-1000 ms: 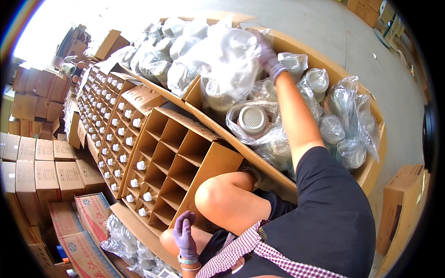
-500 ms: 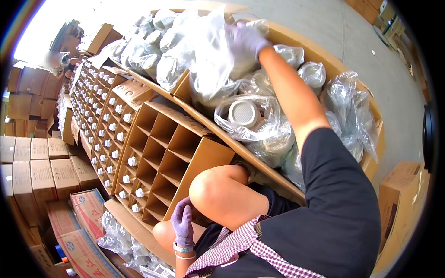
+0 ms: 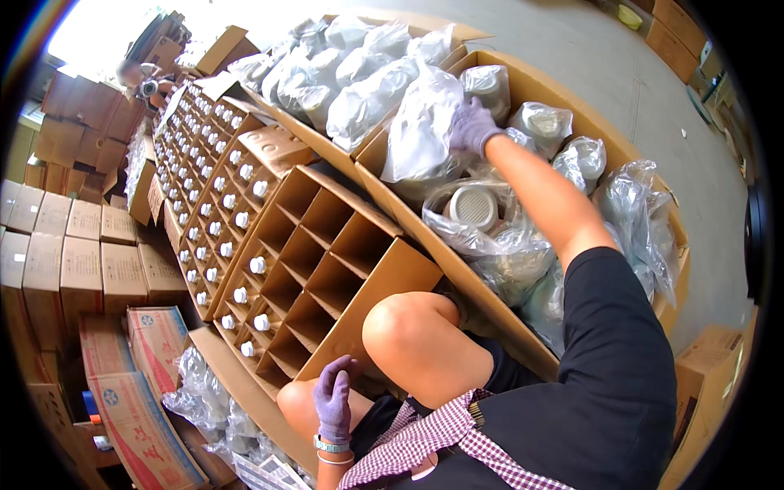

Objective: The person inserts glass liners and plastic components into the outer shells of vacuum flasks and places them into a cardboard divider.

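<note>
My right hand (image 3: 475,128), in a thin purple glove, reaches into the long open carton on the right. Its fingers close on a whitish clear plastic bag (image 3: 425,122), which hangs over what lies beneath; the fingertips are partly hidden. Just nearer, a round ribbed white lid (image 3: 474,207) shows through the mouth of another clear bag. Several other bagged containers (image 3: 543,121) fill this carton. My left hand (image 3: 333,402), gloved alike, hovers beside my bent knee with its fingers loosely curled and apart, holding nothing.
Left of my knees stands a divided carton (image 3: 359,260) with white-capped bottles (image 3: 258,265) in some cells. Fuller bottle cartons (image 3: 204,155) run away behind it. Stacked brown boxes (image 3: 80,257) and red-printed cartons (image 3: 139,416) line the left. A person (image 3: 147,84) is at far left.
My right hand has come down slightly with the plastic bag, which now hangs lower and less spread. My left hand's fingers have opened a little. The whole view has shifted a bit.
</note>
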Tool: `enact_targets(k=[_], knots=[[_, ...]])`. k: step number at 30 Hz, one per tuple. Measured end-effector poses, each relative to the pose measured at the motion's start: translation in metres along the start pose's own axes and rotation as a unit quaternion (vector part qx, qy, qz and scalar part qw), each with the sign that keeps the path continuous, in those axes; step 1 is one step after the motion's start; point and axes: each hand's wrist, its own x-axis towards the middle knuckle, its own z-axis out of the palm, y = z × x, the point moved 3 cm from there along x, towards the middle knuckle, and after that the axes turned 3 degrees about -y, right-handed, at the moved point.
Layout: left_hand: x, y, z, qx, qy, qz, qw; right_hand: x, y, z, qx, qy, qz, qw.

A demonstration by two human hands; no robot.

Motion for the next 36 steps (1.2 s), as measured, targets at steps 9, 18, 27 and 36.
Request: enact_targets(k=[9, 18, 27, 36], knots=[[-0.007, -0.027, -0.027, -0.002, 0.031, 0.018, 0.999, -0.054, 0.065, -0.166, 0.464, 0.040, -0.058, 0.883], [0.000, -0.034, -0.027, 0.043, 0.020, -0.006, 0.999, -0.156, 0.120, 0.031, 0.113, -0.272, 0.038, 0.955], [0.008, -0.024, -0.001, 0.159, 0.003, 0.047, 0.986, -0.186, 0.019, 0.060, -0.058, -0.332, 0.010, 0.942], [0.011, -0.022, 0.009, 0.227, -0.033, 0.108, 0.967, -0.165, 0.057, 0.150, 0.552, -0.130, -0.007, 0.824]])
